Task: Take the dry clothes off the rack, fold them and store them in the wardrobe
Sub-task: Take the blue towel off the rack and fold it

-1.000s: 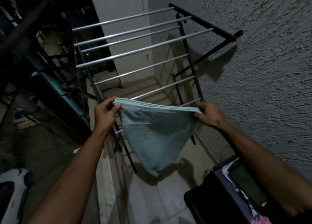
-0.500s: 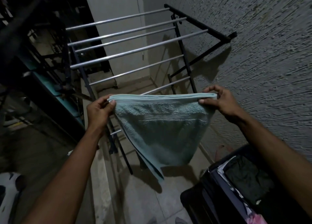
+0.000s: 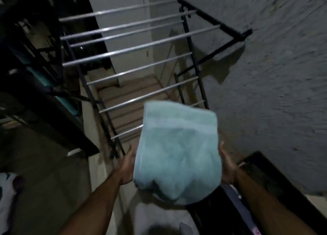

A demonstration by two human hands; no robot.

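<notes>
A light blue towel point(image 3: 178, 151), folded over, is flipped up in front of me, with its far edge raised and its near end bunched. My left hand point(image 3: 127, 167) holds its left side and my right hand point(image 3: 228, 169) holds its right side. The fingers of both hands are hidden behind the cloth. Behind the towel stands the drying rack point(image 3: 134, 48), a black frame with silver bars that are all bare. The picture is motion-blurred.
A dark laundry basket point(image 3: 265, 179) with clothes inside sits on the floor at lower right, against the rough grey wall point(image 3: 274, 75). A dark metal railing point(image 3: 35, 66) runs along the left. Steps point(image 3: 127, 100) lie beyond the rack. A white object point(image 3: 7, 190) lies at bottom left.
Both hands have dropped and moved closer together. The towel, which hung stretched between them, has swung up and folded over.
</notes>
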